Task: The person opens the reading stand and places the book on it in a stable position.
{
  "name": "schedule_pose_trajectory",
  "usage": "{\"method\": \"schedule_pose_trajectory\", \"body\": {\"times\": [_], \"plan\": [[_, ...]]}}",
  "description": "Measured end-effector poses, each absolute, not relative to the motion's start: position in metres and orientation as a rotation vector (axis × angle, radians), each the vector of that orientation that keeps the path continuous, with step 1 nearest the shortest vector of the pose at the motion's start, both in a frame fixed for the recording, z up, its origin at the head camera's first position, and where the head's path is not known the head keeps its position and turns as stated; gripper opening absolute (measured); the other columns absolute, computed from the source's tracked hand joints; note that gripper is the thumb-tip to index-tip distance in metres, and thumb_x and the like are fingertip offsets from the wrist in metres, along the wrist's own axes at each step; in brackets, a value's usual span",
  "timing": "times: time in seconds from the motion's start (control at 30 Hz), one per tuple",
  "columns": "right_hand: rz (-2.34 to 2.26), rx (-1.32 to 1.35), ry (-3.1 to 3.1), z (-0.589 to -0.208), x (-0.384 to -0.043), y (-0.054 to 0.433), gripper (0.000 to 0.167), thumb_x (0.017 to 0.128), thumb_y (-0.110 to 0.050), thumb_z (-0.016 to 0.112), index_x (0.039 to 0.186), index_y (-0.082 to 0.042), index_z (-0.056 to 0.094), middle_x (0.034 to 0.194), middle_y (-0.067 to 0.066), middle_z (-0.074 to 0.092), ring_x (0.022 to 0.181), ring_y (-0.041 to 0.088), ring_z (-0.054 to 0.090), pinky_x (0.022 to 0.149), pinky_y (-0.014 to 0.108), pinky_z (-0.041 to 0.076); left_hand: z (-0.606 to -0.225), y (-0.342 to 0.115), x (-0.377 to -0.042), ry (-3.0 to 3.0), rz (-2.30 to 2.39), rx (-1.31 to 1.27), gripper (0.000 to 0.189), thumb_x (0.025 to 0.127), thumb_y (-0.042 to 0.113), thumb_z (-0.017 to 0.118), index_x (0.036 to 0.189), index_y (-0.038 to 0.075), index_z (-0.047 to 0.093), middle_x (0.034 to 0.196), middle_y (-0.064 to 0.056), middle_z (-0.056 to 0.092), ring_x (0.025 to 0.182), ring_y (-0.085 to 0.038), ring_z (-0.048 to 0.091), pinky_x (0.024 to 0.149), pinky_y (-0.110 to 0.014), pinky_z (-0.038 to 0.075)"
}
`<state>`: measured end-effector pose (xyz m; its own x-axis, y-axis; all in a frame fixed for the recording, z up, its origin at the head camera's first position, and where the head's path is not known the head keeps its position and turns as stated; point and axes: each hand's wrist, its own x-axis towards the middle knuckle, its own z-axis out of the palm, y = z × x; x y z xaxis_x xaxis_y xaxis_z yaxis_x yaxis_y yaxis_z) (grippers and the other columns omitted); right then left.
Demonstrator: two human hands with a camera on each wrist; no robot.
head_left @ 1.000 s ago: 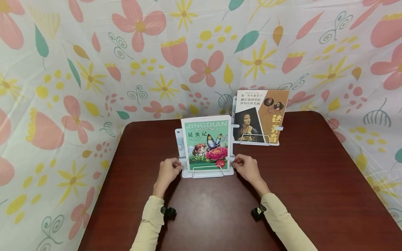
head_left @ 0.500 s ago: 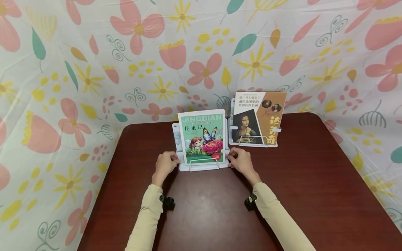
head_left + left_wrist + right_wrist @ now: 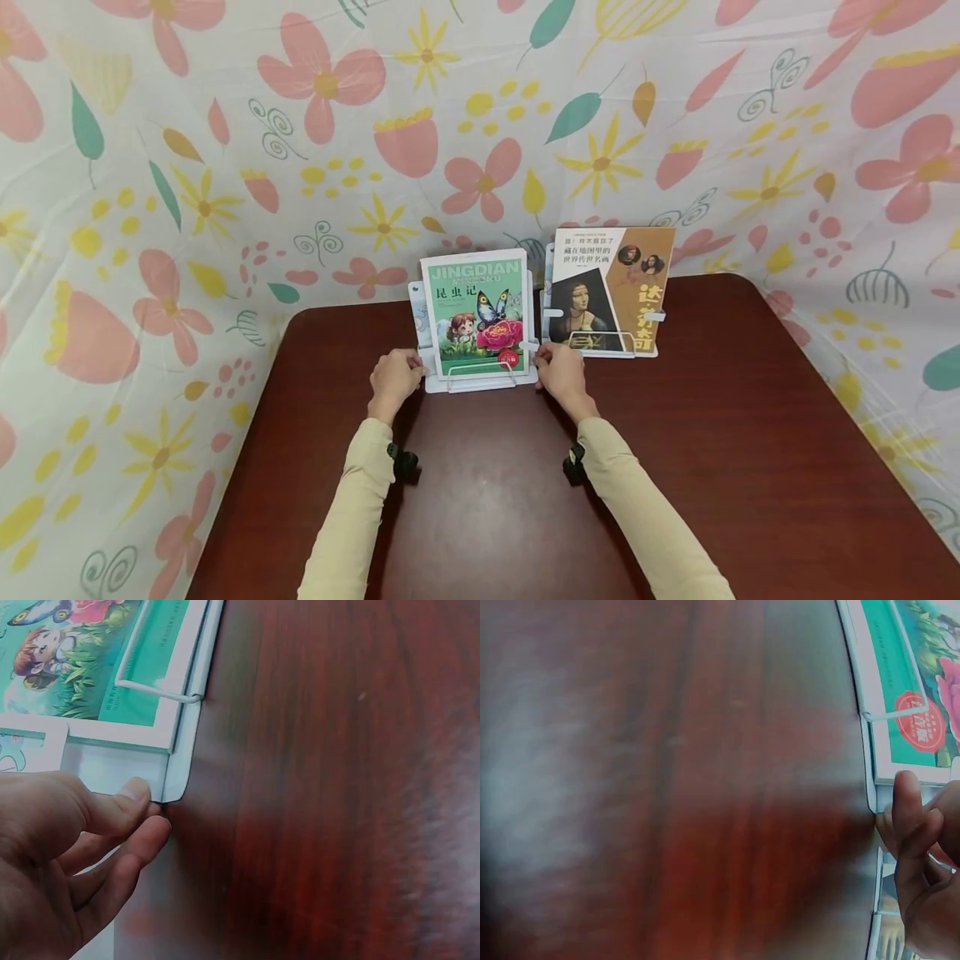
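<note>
A green children's book point(image 3: 476, 312) with a butterfly and a girl on its cover leans upright in a white book stand point(image 3: 482, 386). My left hand point(image 3: 395, 379) pinches the stand's lower left edge between thumb and fingers. At the lower right edge, my right hand point(image 3: 562, 375) grips the stand with bent fingers. In the left wrist view, the thumb of the left hand point(image 3: 82, 840) lies on top of the stand's plate point(image 3: 112, 769). The right wrist view shows the right hand point(image 3: 922, 855) at the corner below the book point(image 3: 900, 697).
Just right of the green book, a second white stand point(image 3: 647, 354) holds a tan and white book point(image 3: 592, 287) with a portrait on its cover. Both stand near the back edge of the dark red table point(image 3: 480, 500). A floral cloth point(image 3: 480, 108) hangs behind and at the sides.
Both hands have moved the green book's stand away from the person, toward the back edge. It now stands nearly in line with the second stand. The head view has shifted slightly.
</note>
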<state>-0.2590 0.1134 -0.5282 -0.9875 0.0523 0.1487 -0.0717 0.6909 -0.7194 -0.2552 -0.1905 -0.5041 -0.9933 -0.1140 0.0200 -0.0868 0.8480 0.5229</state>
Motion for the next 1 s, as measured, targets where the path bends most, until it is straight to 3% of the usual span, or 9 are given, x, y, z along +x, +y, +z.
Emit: {"method": "schedule_pose_trajectory", "body": {"times": [0.13, 0.43, 0.7, 0.87, 0.93, 1.0], "plan": [[1.14, 0.017, -2.743, -0.528, -0.267, 0.11, 0.012, 0.094, -0.006, 0.065, 0.087, -0.003, 0.075, 0.074, 0.009, 0.075, 0.043, 0.01, 0.064, 0.096, 0.05, 0.053, -0.504, -0.19, -0.264, -2.97, -0.845, 0.173, 0.012, 0.09, 0.025, 0.078, 0.084, 0.016, 0.073, 0.067, 0.003, 0.07, 0.065, -0.016, 0.065, 0.068, -0.041, 0.049], [1.158, -0.071, -2.731, -0.525, -0.281, 0.103, 0.014, 0.094, -0.006, 0.066, 0.096, 0.001, 0.078, 0.075, 0.013, 0.076, 0.043, 0.012, 0.065, 0.089, 0.044, 0.058, -0.506, -0.186, -0.275, -2.912, -0.886, 0.239, 0.009, 0.091, 0.024, 0.076, 0.088, 0.016, 0.075, 0.076, 0.001, 0.074, 0.061, -0.012, 0.068, 0.072, -0.044, 0.053], [1.135, -0.147, -2.74, -0.532, -0.282, 0.106, 0.015, 0.095, -0.008, 0.065, 0.095, -0.001, 0.079, 0.057, 0.006, 0.07, 0.042, 0.01, 0.063, 0.09, 0.047, 0.058, -0.513, -0.18, -0.278, -2.872, -0.96, 0.263, 0.009, 0.092, 0.024, 0.076, 0.09, 0.015, 0.075, 0.075, -0.001, 0.074, 0.056, -0.01, 0.067, 0.068, -0.041, 0.052], [1.152, -0.156, -2.706, -0.534, -0.278, 0.108, 0.016, 0.096, -0.009, 0.064, 0.098, -0.002, 0.079, 0.062, 0.006, 0.072, 0.041, 0.007, 0.062, 0.083, 0.046, 0.06, -0.526, -0.178, -0.276, -2.755, -1.118, 0.332, 0.011, 0.091, 0.026, 0.078, 0.095, 0.016, 0.079, 0.086, -0.002, 0.078, 0.055, -0.01, 0.068, 0.074, -0.042, 0.054], [1.168, -0.139, -2.708, -0.531, -0.274, 0.109, 0.018, 0.097, -0.009, 0.063, 0.103, -0.001, 0.078, 0.066, 0.008, 0.073, 0.046, 0.013, 0.066, 0.087, 0.047, 0.058, -0.531, -0.178, -0.273, -2.708, -1.185, 0.361, 0.013, 0.091, 0.026, 0.078, 0.099, 0.015, 0.08, 0.089, -0.003, 0.078, 0.056, -0.01, 0.069, 0.077, -0.041, 0.055], [1.158, -0.094, -2.732, -0.526, -0.268, 0.111, 0.022, 0.097, -0.009, 0.062, 0.109, 0.002, 0.076, 0.074, 0.013, 0.076, 0.06, 0.023, 0.073, 0.101, 0.051, 0.051, -0.535, -0.177, -0.271, -2.668, -1.236, 0.374, 0.015, 0.091, 0.025, 0.078, 0.102, 0.014, 0.08, 0.091, -0.005, 0.079, 0.058, -0.011, 0.07, 0.079, -0.041, 0.056]]}}
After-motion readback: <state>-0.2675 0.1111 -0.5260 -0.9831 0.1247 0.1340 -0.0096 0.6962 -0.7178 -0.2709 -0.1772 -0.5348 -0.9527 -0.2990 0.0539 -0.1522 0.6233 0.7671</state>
